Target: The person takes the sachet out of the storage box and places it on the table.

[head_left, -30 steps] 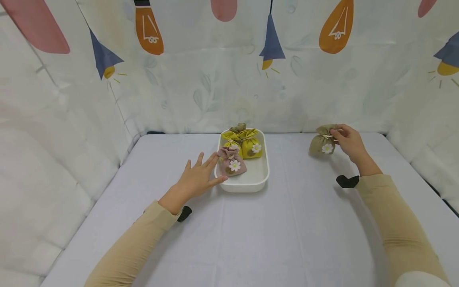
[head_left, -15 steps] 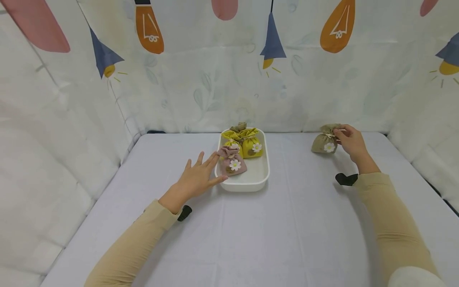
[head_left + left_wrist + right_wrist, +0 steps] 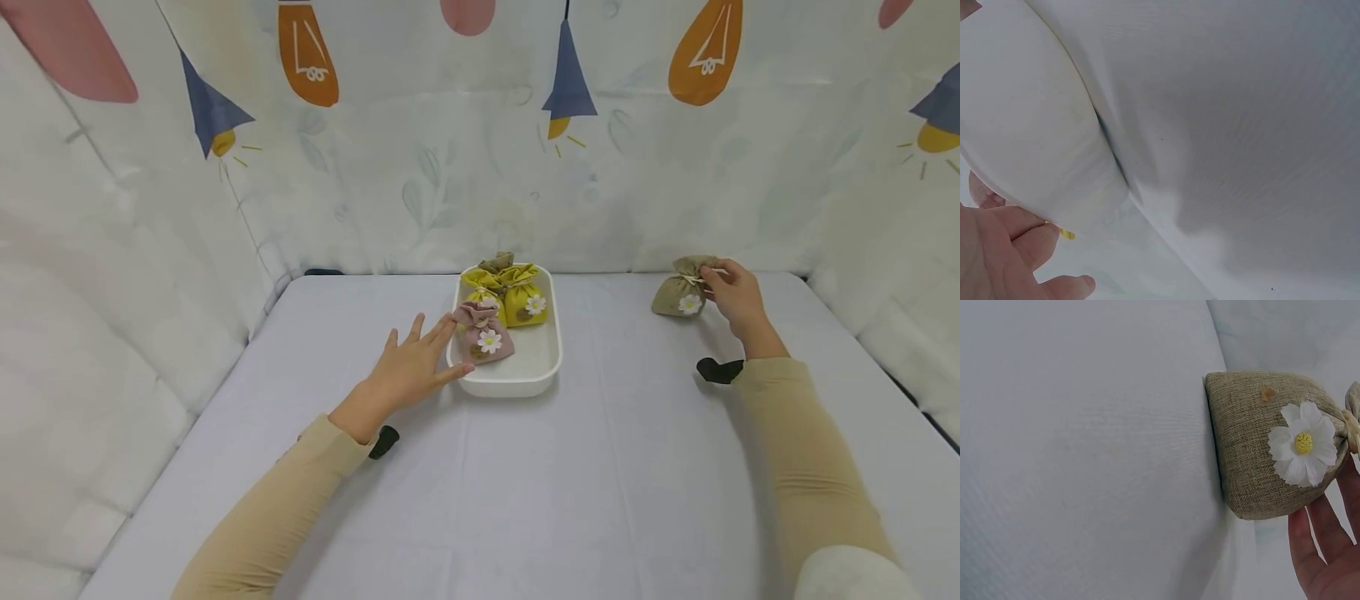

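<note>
A brownish-green drawstring pouch [image 3: 670,296] with a white flower stands at the back right of the table. My right hand [image 3: 737,302] pinches it by the tied neck, coming from the right. In the right wrist view the pouch [image 3: 1247,437] has its flat base right at the white cloth, fingers beside and below it. My left hand [image 3: 405,372], fingers spread and straight, rests at the left rim of a white tray [image 3: 510,388]. Inside the tray lie a pink pouch [image 3: 478,340], two yellow pouches [image 3: 525,310] and a greenish one [image 3: 497,262] behind them.
A white cloth covers the table [image 3: 540,492]. Its far edge meets a fabric wall [image 3: 480,192] printed with lamps and bulbs, and another fabric wall [image 3: 97,333] stands along the left. Dark wrist-worn pieces [image 3: 720,371] show near both cuffs.
My right hand has shifted the pouch slightly to the right, mostly in the first half second. The left hand stays at the tray's rim, and the tray's pouches have not moved.
</note>
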Tool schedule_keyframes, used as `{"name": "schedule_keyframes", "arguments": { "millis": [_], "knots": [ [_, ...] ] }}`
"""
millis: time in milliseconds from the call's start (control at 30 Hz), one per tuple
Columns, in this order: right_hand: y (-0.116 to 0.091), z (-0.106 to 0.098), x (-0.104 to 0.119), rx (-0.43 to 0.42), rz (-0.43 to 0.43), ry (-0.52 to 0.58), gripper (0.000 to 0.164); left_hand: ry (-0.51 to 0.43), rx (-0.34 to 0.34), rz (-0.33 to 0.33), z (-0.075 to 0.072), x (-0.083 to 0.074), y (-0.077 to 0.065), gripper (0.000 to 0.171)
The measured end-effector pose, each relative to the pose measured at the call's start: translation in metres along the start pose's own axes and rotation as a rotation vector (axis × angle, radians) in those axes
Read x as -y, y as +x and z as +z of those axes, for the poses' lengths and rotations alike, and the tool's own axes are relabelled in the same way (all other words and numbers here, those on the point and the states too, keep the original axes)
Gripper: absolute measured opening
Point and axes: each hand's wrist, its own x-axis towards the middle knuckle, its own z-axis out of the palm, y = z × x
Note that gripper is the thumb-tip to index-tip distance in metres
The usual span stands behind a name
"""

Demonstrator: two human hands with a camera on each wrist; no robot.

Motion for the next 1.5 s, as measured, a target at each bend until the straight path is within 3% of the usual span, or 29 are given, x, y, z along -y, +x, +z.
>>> {"name": "schedule_keyframes", "arguments": {
  "millis": [300, 767, 833, 1000, 1133, 1300, 1467, 1500],
  "knots": [
    [0.001, -0.002, -0.006, -0.023, 0.045, 0.148, 0.012, -0.008, -0.006, 0.004, 0.000, 0.000, 0.000, 0.091],
    [-0.001, -0.001, -0.005, -0.029, 0.066, 0.053, 0.006, -0.022, 0.004, 0.011, 0.001, 0.000, -0.002, 0.092],
    [-0.001, -0.002, -0.003, -0.019, 0.050, 0.018, 0.014, -0.016, 0.005, 0.008, 0.001, 0.000, -0.002, 0.092],
    [-0.004, -0.008, -0.004, 0.015, 0.052, -0.072, 0.056, -0.007, 0.002, 0.004, 0.000, 0.000, -0.002, 0.092],
    [-0.009, -0.016, -0.009, 0.037, 0.068, -0.079, 0.062, -0.008, -0.003, 0.010, 0.000, -0.001, -0.001, 0.092],
    [-0.017, -0.023, -0.010, 0.059, 0.062, -0.072, 0.059, -0.006, -0.005, 0.015, 0.000, -0.001, -0.002, 0.092],
    [-0.021, -0.027, -0.011, 0.080, 0.032, -0.053, 0.024, -0.006, -0.003, 0.004, 0.000, -0.001, -0.002, 0.091],
    [-0.022, -0.026, -0.011, 0.077, 0.024, -0.061, 0.023, -0.006, -0.004, 0.004, 0.000, -0.001, -0.002, 0.091]
  ]
}}
